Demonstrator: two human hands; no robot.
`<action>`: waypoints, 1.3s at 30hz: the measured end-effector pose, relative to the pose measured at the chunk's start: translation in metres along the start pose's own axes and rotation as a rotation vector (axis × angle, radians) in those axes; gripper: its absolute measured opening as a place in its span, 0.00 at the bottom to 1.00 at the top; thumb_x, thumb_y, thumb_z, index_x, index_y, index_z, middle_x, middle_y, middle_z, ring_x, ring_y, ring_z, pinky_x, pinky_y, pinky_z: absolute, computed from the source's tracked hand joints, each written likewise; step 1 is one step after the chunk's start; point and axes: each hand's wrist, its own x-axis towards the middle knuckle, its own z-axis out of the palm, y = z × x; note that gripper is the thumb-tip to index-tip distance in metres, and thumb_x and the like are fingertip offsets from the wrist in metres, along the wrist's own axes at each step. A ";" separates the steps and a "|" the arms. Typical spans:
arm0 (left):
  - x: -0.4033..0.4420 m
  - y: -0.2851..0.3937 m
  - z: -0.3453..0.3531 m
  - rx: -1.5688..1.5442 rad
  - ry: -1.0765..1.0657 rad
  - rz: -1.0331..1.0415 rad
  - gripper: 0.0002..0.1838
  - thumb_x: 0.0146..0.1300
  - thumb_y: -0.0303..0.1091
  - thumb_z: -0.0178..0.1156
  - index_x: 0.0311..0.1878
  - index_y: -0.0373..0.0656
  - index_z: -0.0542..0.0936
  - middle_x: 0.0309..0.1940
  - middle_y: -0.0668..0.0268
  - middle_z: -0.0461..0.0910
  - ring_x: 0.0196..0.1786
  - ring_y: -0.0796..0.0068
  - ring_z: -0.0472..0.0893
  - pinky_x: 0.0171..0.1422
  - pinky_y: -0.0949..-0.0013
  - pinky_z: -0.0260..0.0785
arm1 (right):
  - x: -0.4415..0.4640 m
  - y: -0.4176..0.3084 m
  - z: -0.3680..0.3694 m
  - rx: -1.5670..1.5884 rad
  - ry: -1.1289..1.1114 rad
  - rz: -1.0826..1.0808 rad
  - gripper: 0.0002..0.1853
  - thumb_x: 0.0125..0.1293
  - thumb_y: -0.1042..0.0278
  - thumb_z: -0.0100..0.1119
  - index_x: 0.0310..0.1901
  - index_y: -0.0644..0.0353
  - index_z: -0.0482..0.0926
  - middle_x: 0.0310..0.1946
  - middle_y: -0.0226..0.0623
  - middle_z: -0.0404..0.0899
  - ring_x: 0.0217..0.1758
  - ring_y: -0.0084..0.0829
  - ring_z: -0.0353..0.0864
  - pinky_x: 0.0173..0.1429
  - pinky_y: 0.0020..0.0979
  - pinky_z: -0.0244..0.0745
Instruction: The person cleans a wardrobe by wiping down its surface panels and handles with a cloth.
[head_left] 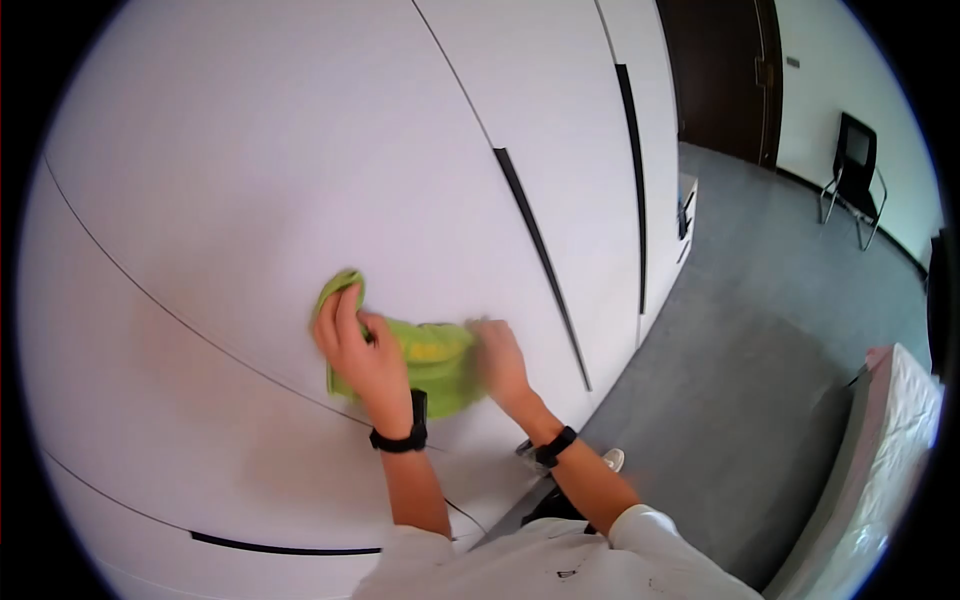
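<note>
Two bare hands, one green cloth [430, 375], all in the head view. Hangs out at the front of the white wardrobe [230, 190], right by a thin dark seam, fairly near the bottom edge and well short of the far right edge. Gripping the cloth's left end with the left hand [362, 365], bent fingers in a bunched-up fold. Pretty blurry on the right hand [500, 365], but looks closed on the cloth's right end; can't make out the fingertips. Stretched between both hands, kinda wrinkled, with a yellow patch [428, 351] around the middle. Can't say for sure about full contact with the wardrobe from this angle.

Also wearing a black watch [418, 408] on the left wrist, a dark band [556, 447] on the right one, plus a white shirt [560, 560].

Toward the wardrobe's right edge: two long black handles [545, 270]. Lower down, left of the hands: another black strip [285, 545]. On the grey floor [740, 250], near the wardrobe's bottom edge: a light shoe [614, 460]. At the floor's far edge: a dark door [715, 75]. By its right edge: a black chair [856, 180]. Near its close right corner: something bulky in shiny plastic wrap [890, 460].
</note>
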 end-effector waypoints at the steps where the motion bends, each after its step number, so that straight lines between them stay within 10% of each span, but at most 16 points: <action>1: 0.004 0.003 0.010 -0.025 -0.013 0.018 0.22 0.51 0.14 0.53 0.51 0.40 0.80 0.48 0.58 0.78 0.52 0.54 0.73 0.52 0.59 0.68 | -0.010 0.009 -0.001 0.014 0.007 0.017 0.22 0.53 0.83 0.54 0.52 0.57 0.75 0.44 0.46 0.74 0.51 0.49 0.73 0.57 0.40 0.72; 13: 0.058 0.095 0.190 -0.322 0.014 0.023 0.20 0.50 0.15 0.57 0.48 0.41 0.81 0.46 0.61 0.81 0.48 0.60 0.77 0.49 0.63 0.73 | 0.153 0.110 -0.218 0.005 0.480 -0.096 0.14 0.63 0.86 0.51 0.49 0.63 0.74 0.48 0.37 0.72 0.48 0.28 0.77 0.41 0.23 0.76; 17: 0.063 0.114 0.217 -0.260 -0.042 -0.004 0.17 0.49 0.17 0.58 0.45 0.41 0.81 0.44 0.61 0.81 0.48 0.58 0.77 0.51 0.61 0.72 | 0.215 0.125 -0.255 -0.125 0.440 -0.089 0.11 0.68 0.82 0.53 0.51 0.65 0.72 0.50 0.39 0.73 0.50 0.28 0.77 0.51 0.29 0.77; 29: 0.051 0.131 0.213 0.056 -0.138 0.105 0.14 0.52 0.22 0.59 0.44 0.39 0.80 0.48 0.58 0.77 0.52 0.52 0.73 0.59 0.55 0.66 | 0.326 0.160 -0.256 -0.166 0.134 -0.479 0.22 0.50 0.92 0.46 0.47 0.61 0.75 0.44 0.46 0.74 0.49 0.50 0.75 0.53 0.38 0.73; 39: 0.056 0.141 0.209 0.309 -0.205 -0.134 0.19 0.59 0.15 0.56 0.52 0.41 0.80 0.52 0.59 0.77 0.55 0.55 0.76 0.56 0.61 0.71 | 0.388 0.165 -0.239 -0.117 0.123 -0.655 0.23 0.42 0.89 0.55 0.42 0.56 0.78 0.47 0.37 0.76 0.50 0.42 0.77 0.45 0.37 0.77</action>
